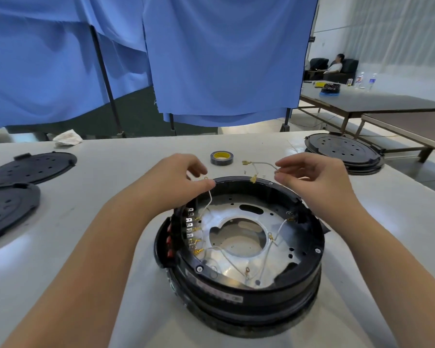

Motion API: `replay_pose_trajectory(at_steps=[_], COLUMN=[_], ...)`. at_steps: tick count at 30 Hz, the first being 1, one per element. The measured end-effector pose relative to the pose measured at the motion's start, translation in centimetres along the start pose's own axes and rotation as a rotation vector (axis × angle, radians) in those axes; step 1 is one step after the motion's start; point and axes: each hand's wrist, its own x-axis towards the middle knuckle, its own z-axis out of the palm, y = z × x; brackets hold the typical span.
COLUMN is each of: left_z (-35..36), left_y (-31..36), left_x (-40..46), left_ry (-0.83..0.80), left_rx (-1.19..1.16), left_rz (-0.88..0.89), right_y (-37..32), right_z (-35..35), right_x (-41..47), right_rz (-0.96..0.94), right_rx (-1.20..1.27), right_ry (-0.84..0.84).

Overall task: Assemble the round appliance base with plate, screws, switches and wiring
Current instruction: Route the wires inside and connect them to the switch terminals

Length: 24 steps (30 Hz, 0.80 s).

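Base (239, 249) at 6 o'clock; L hand (176, 179) pinches wire lead (209, 197), R hand (312, 179) pinches loose wire (261, 164) at 12.

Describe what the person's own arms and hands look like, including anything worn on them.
Both forearms are bare all the way to the bottom edge of the picture: no sleeves show. The left hand and right hand wear no gloves, and no watch, ring or wristband shows. The fingers are uncovered, with short nails. No markings are visible.
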Motion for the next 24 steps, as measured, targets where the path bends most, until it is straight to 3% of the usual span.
replay_pose_trajectory(at_steps=[4, 7, 24], left_z=[-0.3, 0.1, -0.2], left_y=[1.8, 2.4, 2.2], left_x=[-1.0, -1.2, -1.0], left_ry=[-0.078, -0.049, -0.094], left_rx=[-0.120, -0.171, -0.322], left_rz=[0.127, 0.171, 0.126], right_y=[-0.9, -1.2, -1.0], right_z=[0.6, 0.8, 1.3], right_x=[-0.6, -0.8, -1.0], right_rz=[-0.011, -0.001, 0.000], right_rx=[-0.044, -0.044, -0.073], right_ry=[-0.080, -0.102, -0.222])
